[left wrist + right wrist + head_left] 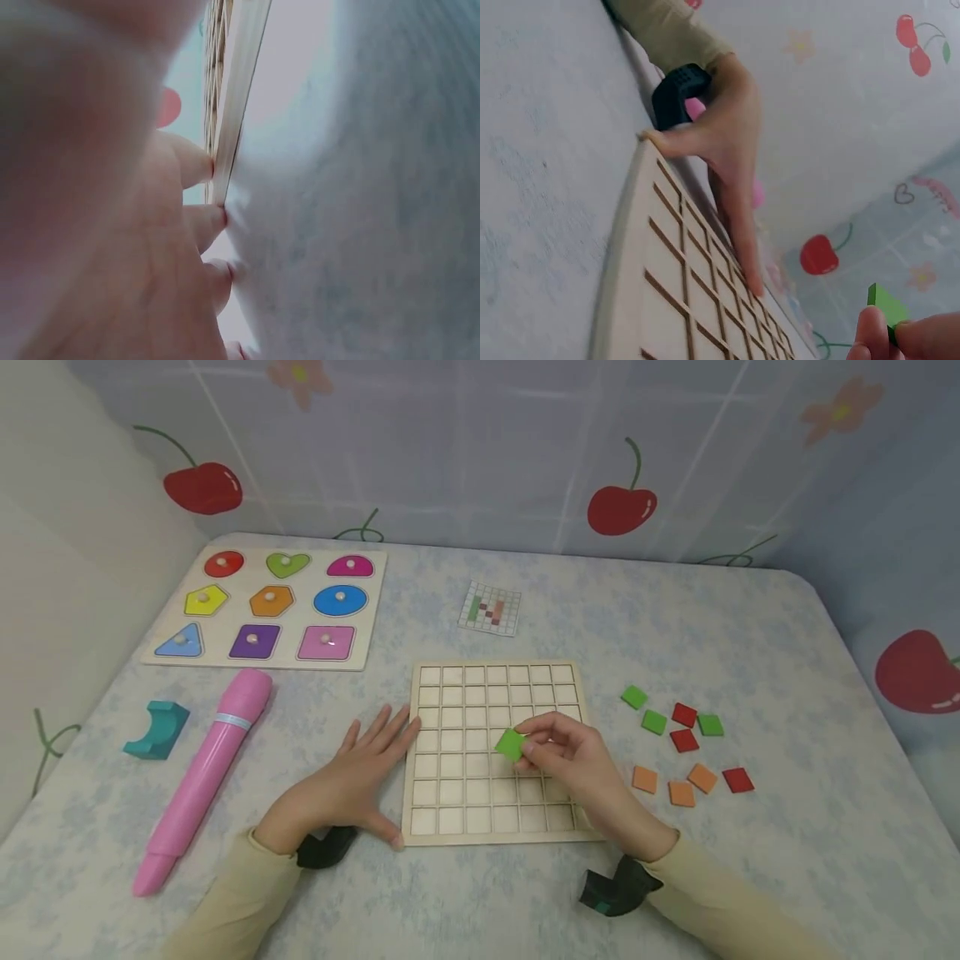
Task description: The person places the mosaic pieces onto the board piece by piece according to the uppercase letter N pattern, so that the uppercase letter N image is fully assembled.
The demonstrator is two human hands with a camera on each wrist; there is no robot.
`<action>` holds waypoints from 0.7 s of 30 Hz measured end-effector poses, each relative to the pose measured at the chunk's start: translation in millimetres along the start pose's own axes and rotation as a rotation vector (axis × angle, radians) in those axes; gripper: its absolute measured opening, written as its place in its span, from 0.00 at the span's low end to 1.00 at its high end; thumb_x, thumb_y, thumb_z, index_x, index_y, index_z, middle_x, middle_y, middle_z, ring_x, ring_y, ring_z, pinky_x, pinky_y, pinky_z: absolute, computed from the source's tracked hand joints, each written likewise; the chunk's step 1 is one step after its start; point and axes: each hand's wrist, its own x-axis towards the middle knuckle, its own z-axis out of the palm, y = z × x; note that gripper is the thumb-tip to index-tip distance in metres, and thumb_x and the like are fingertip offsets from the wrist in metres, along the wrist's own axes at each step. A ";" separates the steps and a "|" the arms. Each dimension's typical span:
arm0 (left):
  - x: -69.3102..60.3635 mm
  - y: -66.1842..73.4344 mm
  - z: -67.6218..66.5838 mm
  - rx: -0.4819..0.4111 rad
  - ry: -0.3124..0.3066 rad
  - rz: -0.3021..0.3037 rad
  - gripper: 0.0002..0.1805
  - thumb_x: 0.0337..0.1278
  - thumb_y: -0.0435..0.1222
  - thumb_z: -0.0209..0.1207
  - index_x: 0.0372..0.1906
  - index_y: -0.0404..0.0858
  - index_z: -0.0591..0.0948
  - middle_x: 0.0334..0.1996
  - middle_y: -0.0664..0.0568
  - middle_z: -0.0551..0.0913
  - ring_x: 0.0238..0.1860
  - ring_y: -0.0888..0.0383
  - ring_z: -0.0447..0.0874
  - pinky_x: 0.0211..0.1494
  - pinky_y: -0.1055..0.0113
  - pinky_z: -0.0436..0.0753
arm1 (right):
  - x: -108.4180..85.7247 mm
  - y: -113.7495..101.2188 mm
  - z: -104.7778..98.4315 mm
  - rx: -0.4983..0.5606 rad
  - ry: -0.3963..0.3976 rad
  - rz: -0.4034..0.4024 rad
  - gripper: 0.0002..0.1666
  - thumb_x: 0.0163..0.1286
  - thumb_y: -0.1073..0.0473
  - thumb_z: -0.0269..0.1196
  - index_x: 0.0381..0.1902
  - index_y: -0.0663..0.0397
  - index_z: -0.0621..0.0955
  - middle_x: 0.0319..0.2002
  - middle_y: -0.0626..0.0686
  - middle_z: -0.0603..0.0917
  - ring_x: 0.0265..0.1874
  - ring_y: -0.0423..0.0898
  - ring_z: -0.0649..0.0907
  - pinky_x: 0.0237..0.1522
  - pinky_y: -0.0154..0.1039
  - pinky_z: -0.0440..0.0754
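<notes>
A square wooden grid board point(465, 838) lies flat in the middle of the table. My left hand point(352, 781) is spread along its left edge, fingers straight, with the thumb at the near left corner. In the left wrist view several fingertips point(199, 165) touch the board's side. Over the board's middle, my right hand point(577, 768) pinches a green square tile point(510, 744) between thumb and fingers. The right wrist view shows the same green tile point(886, 304) held above the board. Part of the grid is hidden under the right hand.
Loose green point(654, 722), red point(684, 741) and orange tiles point(682, 793) lie right of the board. A small pattern card point(491, 608) sits behind it. At left are a shape puzzle point(262, 602), a pink microphone-like stick point(202, 785) and a teal curved block point(159, 731).
</notes>
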 end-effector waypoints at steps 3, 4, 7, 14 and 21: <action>1.3 1.5 0.9 0.006 0.003 -0.002 0.77 0.15 0.62 0.74 0.73 0.31 0.44 0.72 0.38 0.37 0.70 0.40 0.29 0.62 0.36 0.35 | 6.6 9.0 15.5 0.021 -0.066 -0.002 0.12 0.66 0.72 0.57 0.47 0.71 0.75 0.33 0.61 0.78 0.32 0.56 0.83 0.40 0.49 0.79; 1.5 1.7 0.8 0.007 0.004 -0.002 0.77 0.15 0.63 0.73 0.73 0.31 0.44 0.72 0.37 0.37 0.70 0.40 0.29 0.62 0.36 0.35 | 8.7 12.3 19.8 0.018 -0.084 -0.008 0.12 0.66 0.72 0.57 0.47 0.72 0.76 0.33 0.61 0.79 0.32 0.55 0.83 0.39 0.49 0.80; 1.2 1.3 0.6 -0.003 0.006 -0.003 0.77 0.16 0.63 0.73 0.73 0.32 0.43 0.72 0.37 0.36 0.70 0.40 0.29 0.62 0.36 0.35 | 13.8 21.5 31.4 -0.015 -0.117 -0.029 0.10 0.65 0.72 0.58 0.45 0.71 0.77 0.33 0.60 0.80 0.31 0.55 0.84 0.37 0.45 0.81; 1.4 -0.6 1.3 -0.009 -0.003 0.007 0.77 0.17 0.66 0.71 0.73 0.33 0.43 0.72 0.39 0.35 0.70 0.42 0.26 0.63 0.38 0.33 | 17.0 32.8 45.2 -0.312 -0.114 -0.178 0.07 0.63 0.69 0.63 0.39 0.58 0.82 0.30 0.50 0.83 0.27 0.45 0.83 0.31 0.38 0.81; 0.9 -1.4 1.9 -0.013 -0.009 0.002 0.77 0.18 0.66 0.71 0.73 0.33 0.42 0.73 0.40 0.35 0.70 0.43 0.25 0.63 0.39 0.33 | 15.0 33.4 48.8 -0.479 -0.120 -0.251 0.06 0.62 0.67 0.64 0.37 0.52 0.83 0.29 0.44 0.82 0.27 0.37 0.81 0.30 0.34 0.79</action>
